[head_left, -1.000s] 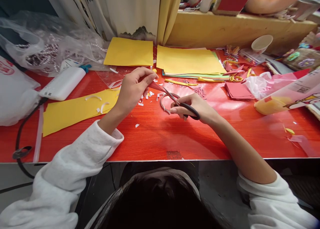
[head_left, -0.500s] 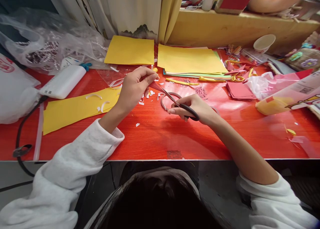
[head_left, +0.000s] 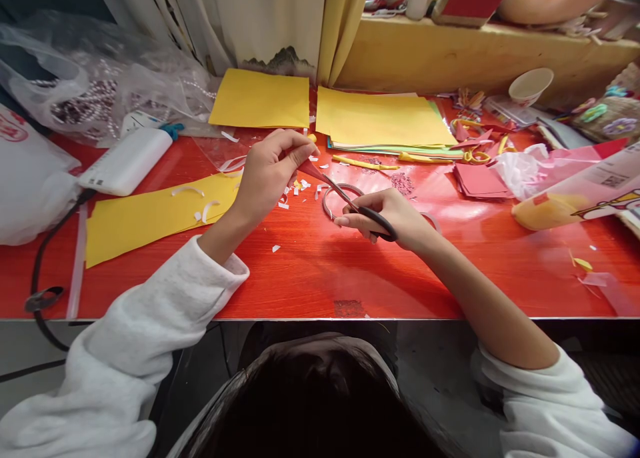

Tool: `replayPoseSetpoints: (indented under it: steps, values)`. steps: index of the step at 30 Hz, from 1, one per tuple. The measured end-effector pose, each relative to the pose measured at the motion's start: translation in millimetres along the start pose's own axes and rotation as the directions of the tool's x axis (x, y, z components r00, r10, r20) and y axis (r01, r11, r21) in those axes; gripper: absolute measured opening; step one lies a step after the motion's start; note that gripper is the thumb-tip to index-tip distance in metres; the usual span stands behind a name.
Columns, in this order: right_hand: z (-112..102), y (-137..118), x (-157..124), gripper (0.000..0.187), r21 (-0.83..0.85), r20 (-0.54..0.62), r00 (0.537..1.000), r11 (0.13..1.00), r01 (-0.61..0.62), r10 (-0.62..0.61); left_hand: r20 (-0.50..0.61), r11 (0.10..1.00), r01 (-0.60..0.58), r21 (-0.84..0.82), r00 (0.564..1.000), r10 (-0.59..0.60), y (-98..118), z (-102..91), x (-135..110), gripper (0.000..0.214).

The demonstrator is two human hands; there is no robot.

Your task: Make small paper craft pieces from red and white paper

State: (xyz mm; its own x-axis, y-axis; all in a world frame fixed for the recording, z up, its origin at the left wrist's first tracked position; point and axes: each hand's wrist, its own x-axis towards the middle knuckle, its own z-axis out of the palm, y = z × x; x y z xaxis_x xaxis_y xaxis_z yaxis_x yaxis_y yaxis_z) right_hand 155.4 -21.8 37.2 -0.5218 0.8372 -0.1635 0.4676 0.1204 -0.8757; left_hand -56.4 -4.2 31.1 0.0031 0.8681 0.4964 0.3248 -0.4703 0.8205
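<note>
My left hand [head_left: 267,173] pinches a small red paper piece [head_left: 309,170] above the red table [head_left: 320,271]. My right hand [head_left: 393,217] grips black-handled scissors [head_left: 357,207], whose blades point up-left and meet the red piece. A thin ring [head_left: 331,205] lies on the table under the scissors. Small white and yellow paper scraps [head_left: 295,195] are scattered below my left hand.
Yellow sheets lie at the left [head_left: 155,215], back centre [head_left: 261,99] and on a stack [head_left: 380,119]. A white box [head_left: 127,161] and plastic bags [head_left: 95,88] sit at the left. Pink paper [head_left: 477,179], a paper cup [head_left: 530,86] and clutter fill the right.
Both hands stay almost in place. The scissors have closed slightly further onto the red piece, and the view has shifted a little.
</note>
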Motion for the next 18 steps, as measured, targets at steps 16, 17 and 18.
replayPoseSetpoints:
  steps: [16, 17, 18]
  values:
    - [3.7, 3.0, 0.3, 0.04, -0.005, -0.022, 0.997, 0.997, 0.077, -0.077, -0.006, 1.0, -0.025, 0.018, 1.0, 0.025, -0.2, -1.5, 0.2, 0.016]
    - [3.9, 2.8, 0.4, 0.04, -0.001, -0.021, 0.997, 0.998, 0.069, -0.069, -0.008, 0.999, -0.036, 0.022, 0.999, 0.036, -0.6, -2.0, 0.5, 0.016]
    - [4.0, 2.3, 0.4, 0.039, 0.005, -0.02, 0.998, 0.998, 0.056, -0.056, -0.01, 0.998, -0.051, 0.023, 0.999, 0.052, -1.1, -2.5, 1.0, 0.015]
